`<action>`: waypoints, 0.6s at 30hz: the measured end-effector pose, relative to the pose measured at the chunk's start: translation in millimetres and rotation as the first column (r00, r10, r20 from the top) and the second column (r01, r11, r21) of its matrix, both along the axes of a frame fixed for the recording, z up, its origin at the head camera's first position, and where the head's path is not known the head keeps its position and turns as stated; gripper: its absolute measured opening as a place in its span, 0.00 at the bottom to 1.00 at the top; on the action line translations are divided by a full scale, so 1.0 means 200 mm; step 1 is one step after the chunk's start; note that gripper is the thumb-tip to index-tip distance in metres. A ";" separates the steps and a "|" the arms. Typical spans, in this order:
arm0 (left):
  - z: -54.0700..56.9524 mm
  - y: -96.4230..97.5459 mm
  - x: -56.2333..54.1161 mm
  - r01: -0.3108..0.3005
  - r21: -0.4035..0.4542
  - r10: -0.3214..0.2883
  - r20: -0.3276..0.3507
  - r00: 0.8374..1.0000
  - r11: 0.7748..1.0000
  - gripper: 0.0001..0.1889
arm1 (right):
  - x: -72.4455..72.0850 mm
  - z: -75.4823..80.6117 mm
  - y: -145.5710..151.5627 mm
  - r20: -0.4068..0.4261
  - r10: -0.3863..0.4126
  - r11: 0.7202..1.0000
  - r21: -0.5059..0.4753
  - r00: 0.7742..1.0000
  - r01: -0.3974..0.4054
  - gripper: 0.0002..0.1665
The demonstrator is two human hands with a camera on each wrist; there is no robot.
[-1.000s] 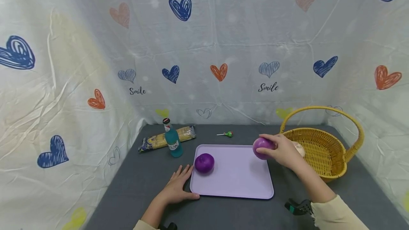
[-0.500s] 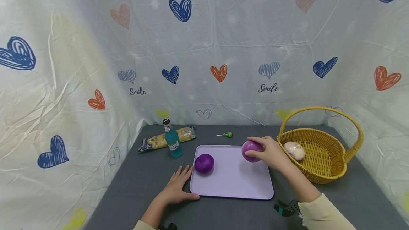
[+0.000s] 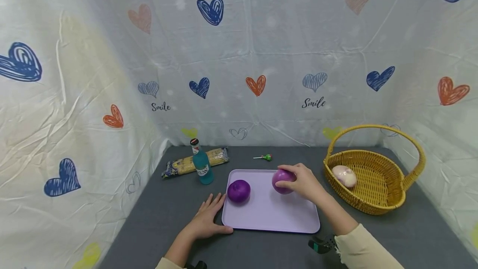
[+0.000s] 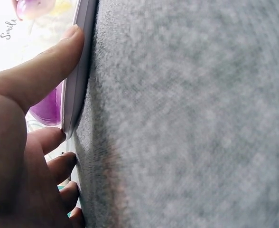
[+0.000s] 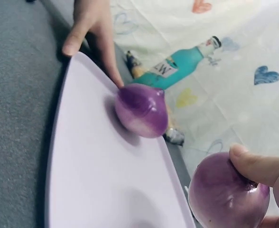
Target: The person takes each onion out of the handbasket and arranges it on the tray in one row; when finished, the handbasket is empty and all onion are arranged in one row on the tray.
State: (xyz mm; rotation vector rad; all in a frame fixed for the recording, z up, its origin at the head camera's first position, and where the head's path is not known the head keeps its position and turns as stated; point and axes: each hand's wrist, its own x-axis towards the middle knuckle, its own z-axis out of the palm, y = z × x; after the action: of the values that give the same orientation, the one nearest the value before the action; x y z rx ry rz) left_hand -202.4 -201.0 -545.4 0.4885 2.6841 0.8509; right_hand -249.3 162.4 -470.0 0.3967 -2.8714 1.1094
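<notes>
My right hand grips a purple onion between thumb and fingers, above the right half of the lilac tray. In the right wrist view this held onion shows its glossy skin at the lower right. A second purple onion sits at the tray's left end. My left hand lies with fingers spread at the tray's left front corner. In the left wrist view the thumb touches the tray's side.
A yellow wicker basket with a tall handle stands at the right, a whitish round bulb inside. Behind the tray lies a green lollipop. At the back left a blue bottle stands before a yellow packet.
My right hand has carried the onion leftward from beside the basket to over the tray, and the whitish bulb in the basket has come into full view. The left hand has stayed put.
</notes>
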 end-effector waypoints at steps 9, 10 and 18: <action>-0.01 0.00 -0.01 -0.006 -0.008 0.006 0.003 1.000 1.000 0.60 | -0.02 -0.07 -0.12 0.036 0.004 1.000 0.003 0.999 -0.004 0.36; -0.01 0.00 -0.01 -0.006 -0.010 0.006 0.005 1.000 1.000 0.60 | -0.02 -0.08 -0.13 0.036 0.007 1.000 0.000 0.999 -0.007 0.36; -0.01 0.00 0.00 -0.001 -0.028 0.001 -0.012 1.000 1.000 0.60 | -0.04 -0.14 -0.21 0.008 0.022 1.000 0.005 1.000 -0.022 0.36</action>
State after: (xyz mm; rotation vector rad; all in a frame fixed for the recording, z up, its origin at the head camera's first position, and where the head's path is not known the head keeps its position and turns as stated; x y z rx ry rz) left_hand -202.8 -200.6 -546.6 0.4873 2.7032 0.8117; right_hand -256.6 120.2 -498.8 0.4269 -2.8838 1.1098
